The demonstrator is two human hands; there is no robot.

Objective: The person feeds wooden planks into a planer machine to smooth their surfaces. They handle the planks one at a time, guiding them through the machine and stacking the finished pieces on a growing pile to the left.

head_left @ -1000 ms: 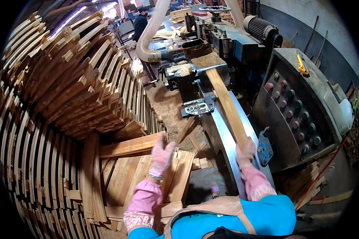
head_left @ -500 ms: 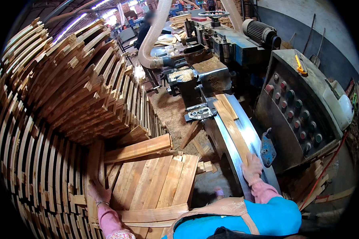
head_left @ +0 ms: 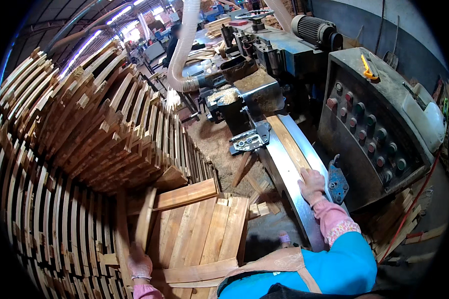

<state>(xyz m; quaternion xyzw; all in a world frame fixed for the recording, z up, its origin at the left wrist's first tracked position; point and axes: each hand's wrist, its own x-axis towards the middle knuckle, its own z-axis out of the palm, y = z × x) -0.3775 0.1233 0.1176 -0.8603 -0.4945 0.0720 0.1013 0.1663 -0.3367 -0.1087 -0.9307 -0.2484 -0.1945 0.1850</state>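
Left hand [head_left: 140, 265] has its grip closed on the lower end of a loose slat [head_left: 144, 219], the rest sticking up ahead of it beside some flat-laid boards [head_left: 199, 229]. Right hand [head_left: 312, 186] is draped over the near end of a long board [head_left: 287, 142], can't tell how tight. That board runs from the grip along the metal table [head_left: 285, 172] to the machine head [head_left: 259, 92].

Compared with half a second earlier, the right hand [head_left: 312, 186] lies nearer the metal hood [head_left: 262, 97], and the wooden board [head_left: 287, 141] under its fingers now meets the hood's lower edge. The left hand [head_left: 140, 264], previously without a slat, grips a raised wooden slat [head_left: 145, 217] well apart from the hood.
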